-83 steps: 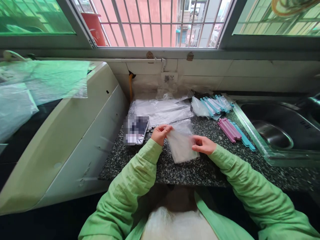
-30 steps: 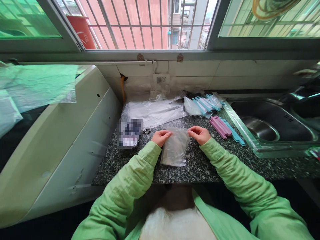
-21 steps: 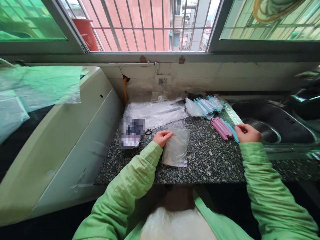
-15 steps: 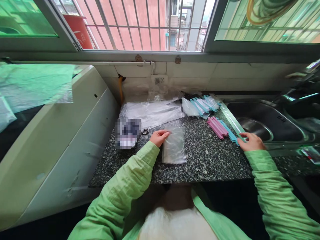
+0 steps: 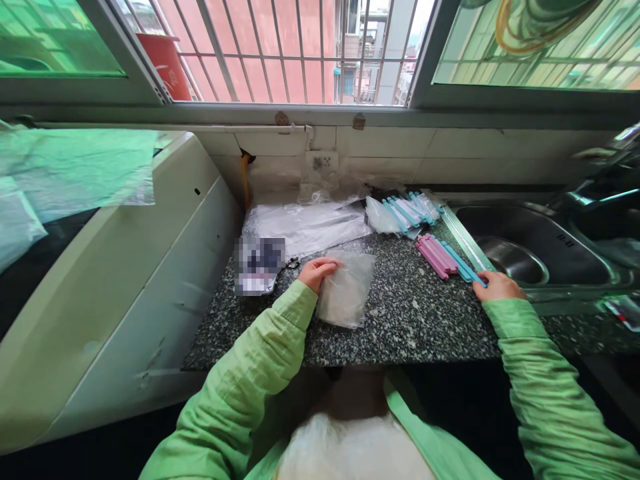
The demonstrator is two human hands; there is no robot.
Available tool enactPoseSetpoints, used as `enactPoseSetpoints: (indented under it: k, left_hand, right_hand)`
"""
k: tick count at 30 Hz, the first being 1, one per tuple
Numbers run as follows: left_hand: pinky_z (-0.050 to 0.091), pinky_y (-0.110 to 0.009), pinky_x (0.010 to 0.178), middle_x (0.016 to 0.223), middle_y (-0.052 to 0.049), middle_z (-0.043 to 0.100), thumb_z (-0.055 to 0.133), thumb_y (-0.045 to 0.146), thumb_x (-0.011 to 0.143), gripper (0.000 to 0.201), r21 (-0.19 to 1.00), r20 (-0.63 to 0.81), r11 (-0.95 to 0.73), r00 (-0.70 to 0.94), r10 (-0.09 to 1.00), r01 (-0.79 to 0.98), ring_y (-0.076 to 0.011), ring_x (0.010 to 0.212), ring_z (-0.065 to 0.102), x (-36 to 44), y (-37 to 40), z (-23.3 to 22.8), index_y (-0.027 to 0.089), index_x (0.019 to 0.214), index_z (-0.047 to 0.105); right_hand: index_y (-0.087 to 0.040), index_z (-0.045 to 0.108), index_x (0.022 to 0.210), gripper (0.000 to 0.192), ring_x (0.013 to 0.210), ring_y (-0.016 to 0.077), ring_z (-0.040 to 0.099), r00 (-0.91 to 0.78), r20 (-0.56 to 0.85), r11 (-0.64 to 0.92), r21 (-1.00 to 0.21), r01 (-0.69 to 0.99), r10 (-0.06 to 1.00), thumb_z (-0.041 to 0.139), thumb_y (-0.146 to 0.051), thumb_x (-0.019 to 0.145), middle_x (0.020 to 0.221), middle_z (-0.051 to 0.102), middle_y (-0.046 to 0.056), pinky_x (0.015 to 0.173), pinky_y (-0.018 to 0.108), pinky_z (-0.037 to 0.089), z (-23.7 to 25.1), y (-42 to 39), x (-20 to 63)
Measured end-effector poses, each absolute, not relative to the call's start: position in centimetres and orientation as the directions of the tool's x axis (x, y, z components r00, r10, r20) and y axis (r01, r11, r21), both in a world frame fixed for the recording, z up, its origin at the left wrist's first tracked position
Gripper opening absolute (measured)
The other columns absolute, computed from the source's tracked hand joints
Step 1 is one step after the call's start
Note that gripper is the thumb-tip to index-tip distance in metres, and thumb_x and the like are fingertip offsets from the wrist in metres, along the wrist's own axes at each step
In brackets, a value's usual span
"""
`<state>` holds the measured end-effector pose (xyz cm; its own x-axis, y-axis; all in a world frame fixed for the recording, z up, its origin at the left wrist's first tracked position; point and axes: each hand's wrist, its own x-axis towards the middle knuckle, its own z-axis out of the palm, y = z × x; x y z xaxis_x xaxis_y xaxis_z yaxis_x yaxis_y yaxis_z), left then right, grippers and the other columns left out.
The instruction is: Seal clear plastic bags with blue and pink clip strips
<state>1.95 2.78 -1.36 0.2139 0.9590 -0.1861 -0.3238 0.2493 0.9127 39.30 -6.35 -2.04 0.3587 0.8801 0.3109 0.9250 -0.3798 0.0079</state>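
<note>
Your left hand point(image 5: 317, 271) pinches the top left corner of the clear bag point(image 5: 346, 291), which lies mid-counter, its lower end near the front edge. Your right hand point(image 5: 497, 285) is at the counter's point(image 5: 415, 320) right end by the sink point(image 5: 540, 257) rim, fingertips on a blue clip point(image 5: 467, 268); can't tell whether they grip it or just touch it. Pink clips point(image 5: 434, 254) lie just left of the blue one. Bare counter between bag and clips, open room there. Back edge is crowded: plastic sheets point(image 5: 310, 225) and bagged clips point(image 5: 403, 212). Phone point(image 5: 259, 265) at the left end is blurred out. The tap at far right is cut off.
</note>
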Motion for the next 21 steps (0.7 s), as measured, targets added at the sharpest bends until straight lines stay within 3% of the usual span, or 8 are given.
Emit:
enactPoseSetpoints:
  k: [5,11,16,19,21]
  left_hand:
    - [0.031,-0.022,0.046,0.050,0.001,0.059,0.073,0.034,0.044,0.023,0.942,-0.173,0.233,0.245,0.954,-0.240,-0.0078,0.046,0.042,1.9,2.7,-1.7,0.015,0.055,0.067]
    - [0.038,-0.023,0.058,0.057,-0.001,0.065,0.075,0.039,0.043,0.031,0.964,-0.126,0.179,0.252,0.960,-0.196,-0.0105,0.056,0.051,2.2,2.8,-2.4,0.015,0.062,0.070]
    - [0.039,-0.023,0.059,0.062,-0.002,0.068,0.075,0.042,0.042,0.035,0.968,-0.104,0.155,0.245,0.964,-0.195,-0.0111,0.058,0.052,2.1,2.9,-2.0,0.015,0.065,0.071]
    - [0.037,-0.022,0.056,0.058,-0.001,0.066,0.075,0.041,0.040,0.034,0.969,-0.099,0.146,0.225,0.969,-0.202,-0.0088,0.053,0.048,2.0,2.9,-1.7,0.016,0.062,0.070]
    - [0.035,-0.022,0.052,0.057,0.000,0.065,0.075,0.040,0.040,0.032,0.963,-0.110,0.158,0.220,0.969,-0.218,-0.0085,0.051,0.046,2.0,2.9,-1.6,0.016,0.059,0.069]
  right_hand:
    - [-0.014,0.065,0.082,0.027,0.063,0.0206,0.053,0.351,0.356,-0.376,0.001,0.927,0.866,0.043,-0.030,0.076,0.073,0.061,0.010,0.056,0.031,0.038,-1.9,-6.6,39.9]
    - [-0.012,0.063,0.082,0.025,0.064,0.0200,0.054,0.273,0.542,-0.305,-0.033,0.952,0.794,0.049,-0.031,0.074,0.072,0.061,0.011,0.056,0.030,0.039,0.2,-6.6,39.7]
    - [-0.017,0.061,0.080,0.019,0.065,0.0177,0.055,-0.009,0.686,0.078,-0.070,0.994,0.727,0.051,-0.032,0.075,0.071,0.061,0.006,0.065,0.030,0.045,2.3,-4.1,35.4]
    - [-0.018,0.061,0.079,0.014,0.069,0.0182,0.058,-0.198,0.733,0.389,-0.097,0.916,0.651,0.054,-0.028,0.074,0.073,0.063,0.006,0.068,0.031,0.047,2.9,-2.2,31.4]
    - [-0.019,0.061,0.078,0.011,0.073,0.0194,0.058,-0.259,0.741,0.501,-0.119,0.857,0.620,0.055,-0.027,0.073,0.076,0.064,0.006,0.070,0.033,0.047,3.1,-1.1,28.9]
